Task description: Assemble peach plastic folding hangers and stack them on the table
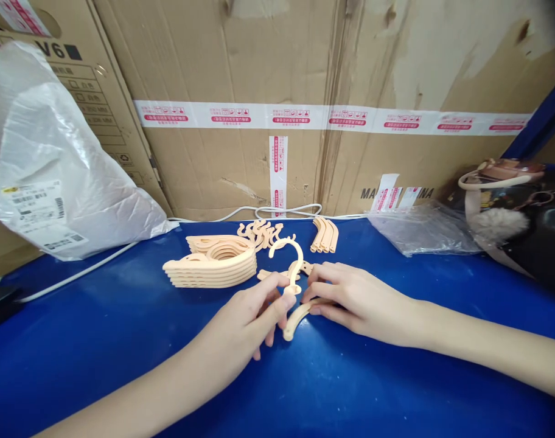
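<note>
Pinched between the thumb and fingers of my left hand is a cream plastic hanger hook, its curved end pointing up. My right hand grips a curved cream hanger arm, which slants down toward the left just below the hook. Hook and arm are close together; I cannot tell whether they touch. Behind my fingers lie more cream hanger pieces, partly hidden. To the left is a stack of folded hangers. A pile of loose hooks and several curved arms sit farther back.
The blue table ends at large cardboard boxes. A white plastic parcel leans at the left, with a white cable near it. At the right lie a clear plastic bag and a dark bag with a pompom.
</note>
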A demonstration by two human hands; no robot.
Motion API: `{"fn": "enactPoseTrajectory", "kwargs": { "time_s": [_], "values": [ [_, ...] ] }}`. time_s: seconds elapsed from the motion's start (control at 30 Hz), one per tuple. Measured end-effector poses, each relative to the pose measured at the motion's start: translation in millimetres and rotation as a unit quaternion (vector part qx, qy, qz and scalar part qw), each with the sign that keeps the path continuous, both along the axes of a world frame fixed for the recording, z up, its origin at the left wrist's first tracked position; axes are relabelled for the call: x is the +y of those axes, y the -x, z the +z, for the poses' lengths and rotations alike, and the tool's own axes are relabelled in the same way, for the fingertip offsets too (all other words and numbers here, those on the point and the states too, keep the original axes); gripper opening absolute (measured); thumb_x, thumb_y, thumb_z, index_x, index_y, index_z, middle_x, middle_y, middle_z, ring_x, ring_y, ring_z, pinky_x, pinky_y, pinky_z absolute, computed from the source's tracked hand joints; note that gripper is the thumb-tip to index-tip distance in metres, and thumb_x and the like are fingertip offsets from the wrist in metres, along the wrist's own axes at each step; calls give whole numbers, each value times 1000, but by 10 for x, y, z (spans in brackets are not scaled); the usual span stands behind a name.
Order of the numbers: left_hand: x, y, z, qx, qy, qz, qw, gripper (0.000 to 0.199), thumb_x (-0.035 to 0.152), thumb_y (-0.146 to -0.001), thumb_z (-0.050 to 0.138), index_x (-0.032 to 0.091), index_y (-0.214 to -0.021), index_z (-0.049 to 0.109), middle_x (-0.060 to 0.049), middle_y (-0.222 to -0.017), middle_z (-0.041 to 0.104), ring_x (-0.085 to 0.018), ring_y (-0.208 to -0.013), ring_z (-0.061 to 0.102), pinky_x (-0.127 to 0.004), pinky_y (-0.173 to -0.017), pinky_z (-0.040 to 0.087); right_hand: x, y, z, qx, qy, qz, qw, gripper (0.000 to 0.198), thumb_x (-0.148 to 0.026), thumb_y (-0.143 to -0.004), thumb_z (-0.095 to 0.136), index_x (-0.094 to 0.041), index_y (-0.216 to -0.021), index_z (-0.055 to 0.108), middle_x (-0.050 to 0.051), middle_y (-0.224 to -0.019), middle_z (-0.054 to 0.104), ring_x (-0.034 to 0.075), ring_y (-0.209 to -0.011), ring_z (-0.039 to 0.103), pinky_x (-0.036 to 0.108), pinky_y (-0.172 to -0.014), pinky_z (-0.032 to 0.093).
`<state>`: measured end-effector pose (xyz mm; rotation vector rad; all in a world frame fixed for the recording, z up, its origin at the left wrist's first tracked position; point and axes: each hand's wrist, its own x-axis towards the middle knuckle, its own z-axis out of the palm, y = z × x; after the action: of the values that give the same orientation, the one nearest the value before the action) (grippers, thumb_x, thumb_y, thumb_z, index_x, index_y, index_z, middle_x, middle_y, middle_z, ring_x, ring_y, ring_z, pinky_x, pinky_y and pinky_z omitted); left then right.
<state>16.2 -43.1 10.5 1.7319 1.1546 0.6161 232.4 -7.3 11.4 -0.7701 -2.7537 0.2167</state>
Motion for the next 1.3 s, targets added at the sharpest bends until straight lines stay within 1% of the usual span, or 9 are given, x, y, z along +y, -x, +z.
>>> {"fn": "enactPoseTrajectory", "kwargs": {
  "time_s": [0.1,0.23,0.37,0.43,0.53,0.7,0.9,1.1,1.3],
  "values": [
    [33,-33,31,-65,58,22,996,31,49,-88,47,19,-93,54,3,-70,55,-11,-56,52,-18,-44,43,-2,-6,33,-32,-24,-1,999,19,-22,-98,39,-17,-96,57,6,-95,55,18,-85,52,33,-79,44],
    [83,-93,131,-118,141,67,981,22,38,-83,57,17,-83,56,0,-79,61,-11,-64,58,-19,-53,49,-18,-45,70,-36,18,28,999,17,-15,-97,37,-17,-98,54,6,-94,55,18,-84,51,31,-78,43],
    [120,-152,168,-139,176,78,972,16,31,-82,58,15,-78,57,-1,-70,60,-13,-65,60,-19,-49,48,-82,-101,35,0,49,53,997,23,-7,-92,33,-15,-102,52,7,-91,56,17,-76,52,28,-67,43],
    [133,-162,142,-152,173,73,970,17,31,-83,57,15,-79,58,-1,-68,59,-13,-63,60,-18,-48,48,-102,-125,-1,47,44,46,997,22,-9,-92,33,-16,-101,52,5,-87,57,16,-70,51,27,-63,41],
    [147,-150,82,-197,170,50,964,17,32,-84,58,15,-81,58,-2,-74,59,-12,-62,59,-18,-44,48,-89,-152,-41,98,38,14,994,18,-22,-98,36,-17,-98,54,2,-81,57,14,-67,51,26,-63,39],
    [144,-116,25,-233,192,41,953,14,29,-83,61,16,-81,56,-2,-80,61,-12,-58,57,-16,-35,47,-31,-180,-71,95,50,-28,994,27,-29,-101,34,-17,-97,59,2,-82,60,13,-70,55,25,-65,41],
    [130,-84,-21,-212,203,50,955,21,34,-85,62,17,-96,62,-1,-62,60,-14,-57,58,-18,-38,51,-42,-162,-100,42,-11,-38,998,33,-30,-100,37,-19,-121,60,4,-90,61,13,-72,58,23,-64,44],
    [149,-49,-8,-203,227,36,952,28,39,-84,65,15,-99,66,-3,-63,64,-13,-56,62,-20,-45,56,-50,-158,-118,36,-55,-43,997,34,-31,-100,38,-18,-120,62,4,-85,62,14,-71,60,23,-63,45],
    [145,-36,38,-198,244,19,949,25,33,-83,68,16,-100,65,-2,-72,64,-15,-62,67,-22,-48,58,-85,-164,-127,29,-103,-20,994,36,-32,-101,36,-16,-115,65,5,-80,62,14,-68,58,25,-60,44]
  ]
}}
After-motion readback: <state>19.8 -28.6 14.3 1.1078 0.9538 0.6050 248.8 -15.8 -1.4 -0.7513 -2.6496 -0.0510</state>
